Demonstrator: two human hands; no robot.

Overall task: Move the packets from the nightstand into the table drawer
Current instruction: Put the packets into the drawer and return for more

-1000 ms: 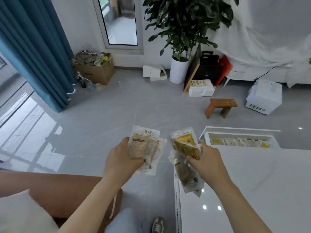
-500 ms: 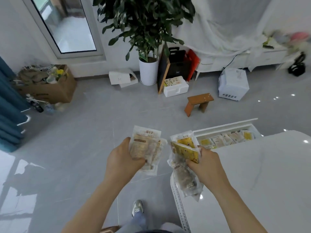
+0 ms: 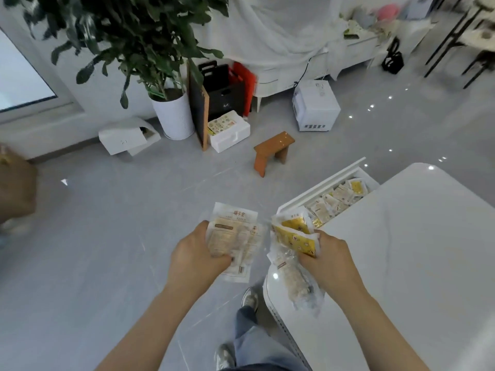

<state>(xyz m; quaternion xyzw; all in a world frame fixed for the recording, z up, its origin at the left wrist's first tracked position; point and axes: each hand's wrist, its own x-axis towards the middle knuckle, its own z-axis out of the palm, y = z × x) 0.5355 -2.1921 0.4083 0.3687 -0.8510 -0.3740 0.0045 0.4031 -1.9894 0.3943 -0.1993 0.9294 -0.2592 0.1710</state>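
Head view. Gripped in the left hand, fingers curled round: pale cream packets with brown print, fanned past the thumb. Pinched in the right hand: yellow packets on top, a clear packet of beige pieces dangling below, over the corner of the white table. Just beyond, the open drawer with more sachets inside. Around – grey tiled floor, wooden stool, potted plant.
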